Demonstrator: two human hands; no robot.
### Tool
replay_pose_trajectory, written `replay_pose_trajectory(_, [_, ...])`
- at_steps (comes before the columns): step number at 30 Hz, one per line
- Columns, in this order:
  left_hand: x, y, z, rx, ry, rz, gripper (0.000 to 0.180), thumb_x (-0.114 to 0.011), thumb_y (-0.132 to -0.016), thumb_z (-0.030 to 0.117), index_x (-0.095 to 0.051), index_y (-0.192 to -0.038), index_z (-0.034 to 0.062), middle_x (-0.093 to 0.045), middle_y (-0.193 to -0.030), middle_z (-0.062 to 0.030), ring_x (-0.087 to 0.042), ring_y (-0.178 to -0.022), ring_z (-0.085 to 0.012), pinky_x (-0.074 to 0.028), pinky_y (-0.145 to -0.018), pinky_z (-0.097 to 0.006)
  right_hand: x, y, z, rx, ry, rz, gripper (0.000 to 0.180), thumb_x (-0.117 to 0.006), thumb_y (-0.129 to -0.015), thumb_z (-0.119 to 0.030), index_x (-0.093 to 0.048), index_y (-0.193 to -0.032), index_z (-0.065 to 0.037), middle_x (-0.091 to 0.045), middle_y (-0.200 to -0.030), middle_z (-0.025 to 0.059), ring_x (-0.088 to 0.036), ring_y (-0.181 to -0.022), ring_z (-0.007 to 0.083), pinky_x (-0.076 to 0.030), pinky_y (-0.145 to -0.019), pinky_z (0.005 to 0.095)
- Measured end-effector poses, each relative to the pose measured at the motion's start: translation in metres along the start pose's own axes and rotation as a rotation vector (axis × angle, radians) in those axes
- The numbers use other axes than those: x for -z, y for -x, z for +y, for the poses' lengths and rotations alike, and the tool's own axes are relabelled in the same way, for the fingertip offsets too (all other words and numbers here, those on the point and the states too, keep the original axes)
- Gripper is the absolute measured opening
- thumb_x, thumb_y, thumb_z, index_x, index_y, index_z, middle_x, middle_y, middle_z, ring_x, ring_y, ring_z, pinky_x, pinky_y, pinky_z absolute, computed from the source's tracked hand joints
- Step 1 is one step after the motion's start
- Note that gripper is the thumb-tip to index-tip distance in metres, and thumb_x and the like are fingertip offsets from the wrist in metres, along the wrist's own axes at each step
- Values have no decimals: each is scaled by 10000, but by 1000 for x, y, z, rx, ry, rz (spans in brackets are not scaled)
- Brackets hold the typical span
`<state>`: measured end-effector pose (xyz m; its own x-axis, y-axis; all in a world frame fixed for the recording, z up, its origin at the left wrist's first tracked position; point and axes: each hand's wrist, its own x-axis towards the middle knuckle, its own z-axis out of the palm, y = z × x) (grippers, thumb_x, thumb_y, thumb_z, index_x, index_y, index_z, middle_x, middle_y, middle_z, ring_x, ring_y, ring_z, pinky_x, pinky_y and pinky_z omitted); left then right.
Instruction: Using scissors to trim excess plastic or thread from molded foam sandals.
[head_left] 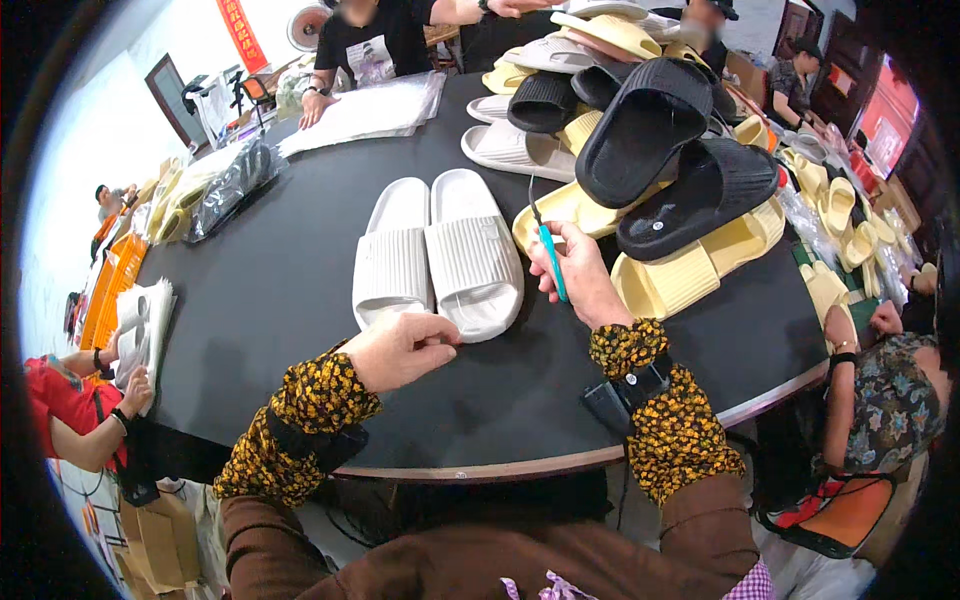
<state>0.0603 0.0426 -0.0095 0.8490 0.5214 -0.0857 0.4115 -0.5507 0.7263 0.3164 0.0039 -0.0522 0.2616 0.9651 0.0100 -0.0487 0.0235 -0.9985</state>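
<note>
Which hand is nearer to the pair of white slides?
Left. The left hand rests at the near end of the white slides, seemingly touching them; the right hand, holding a teal-handled tool, sits just off their right side.

Red hanging banner [241, 32] top left; clear plastic bags [368, 108] stacked at the table's far edge

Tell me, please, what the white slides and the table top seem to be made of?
The white slides look like moulded foam or soft rubber: matte, thick-soled, ribbed straps, no seams. The table top looks like a black matte sheet, perhaps rubber or laminate, with a wood-coloured edge.
</note>
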Motion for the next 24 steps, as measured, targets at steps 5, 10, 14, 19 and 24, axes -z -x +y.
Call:
replay_pose_trajectory(5, [-2,8,1,-24,65,106,125,-598,-826,98,-633,-901,4,-579,-675,-24,-544,-632,-85,-451,-597,-242,-2,2,1,-22,13,11,412,-633,-827,-254,-504,-1143,-24,-559,-712,17,-503,-514,45,-397,-421,187])
replay_pose_trajectory(10, [23,5,-6,142,188,314,111,-578,-842,74,-645,-912,21,-564,-698,13,-520,-596,-44,-444,-540,-212,-3,1,1,-26,25,-27,434,-641,-823,-254,-498,-1155,-15,-560,-723,21,-502,-514,46,-395,-417,183])
replay_pose_trajectory(14, [44,-20,-33,61,-40,527,157,-582,-822,65,-625,-962,10,-580,-812,-44,-563,-673,-100,-470,-623,-245,1,-1,5,-14,43,-13,442,-643,-821,-254,-495,-1159,-10,-559,-720,22,-502,-512,49,-395,-415,187])
replay_pose_trajectory(19, [63,-47,-49,48,-463,469,366,-666,-755,258,-599,-1068,80,-584,-972,-132,-544,-962,-283,-434,-866,-357,-1,-2,8,-20,51,-20,469,-647,-818,-254,-482,-1176,0,-563,-713,28,-504,-513,57,-395,-409,196])
replay_pose_trajectory(24, [62,-72,-40,110,-635,251,459,-674,-752,306,-569,-1146,98,-575,-1044,-185,-558,-966,-329,-450,-853,-389,-2,-1,6,-24,67,-24,507,-650,-814,-261,-465,-1202,9,-567,-720,31,-499,-511,58,-390,-407,197])
